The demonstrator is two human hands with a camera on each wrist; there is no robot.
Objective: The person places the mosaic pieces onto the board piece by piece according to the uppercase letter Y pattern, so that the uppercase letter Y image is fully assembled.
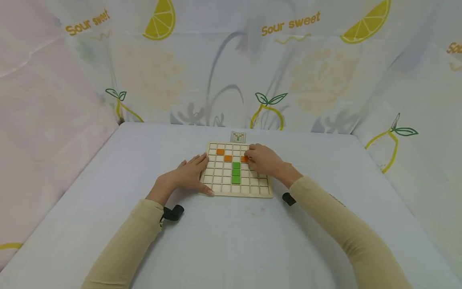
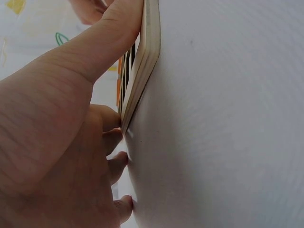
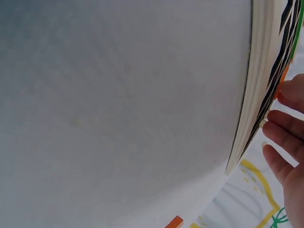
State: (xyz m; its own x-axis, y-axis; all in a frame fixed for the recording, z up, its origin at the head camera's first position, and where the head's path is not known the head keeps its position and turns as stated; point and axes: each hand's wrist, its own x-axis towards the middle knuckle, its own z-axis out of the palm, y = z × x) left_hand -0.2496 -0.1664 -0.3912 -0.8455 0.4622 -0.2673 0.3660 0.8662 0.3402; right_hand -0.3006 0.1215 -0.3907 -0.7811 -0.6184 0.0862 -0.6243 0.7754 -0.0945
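Observation:
A square wooden grid board (image 1: 223, 188) lies flat on the white table. Three green tiles (image 1: 236, 172) form a column in its cells, and two orange tiles (image 1: 224, 155) sit up and to the left of them. My left hand (image 1: 187, 174) rests spread along the board's left side, its thumb by the front edge. With bent fingers, my right hand (image 1: 265, 159) reaches over the board's right side and holds another orange tile (image 1: 244, 159) at a cell. The fingers partly cover this tile. In the right wrist view, its fingertips (image 3: 289, 92) meet the orange piece.
A small card with a printed grid pattern (image 1: 238, 137) lies behind the board. Another orange piece (image 3: 175, 222) shows on the table at the bottom of the right wrist view. Lemon-patterned cloth (image 1: 202, 60) hangs behind and beside the table (image 1: 231, 249).

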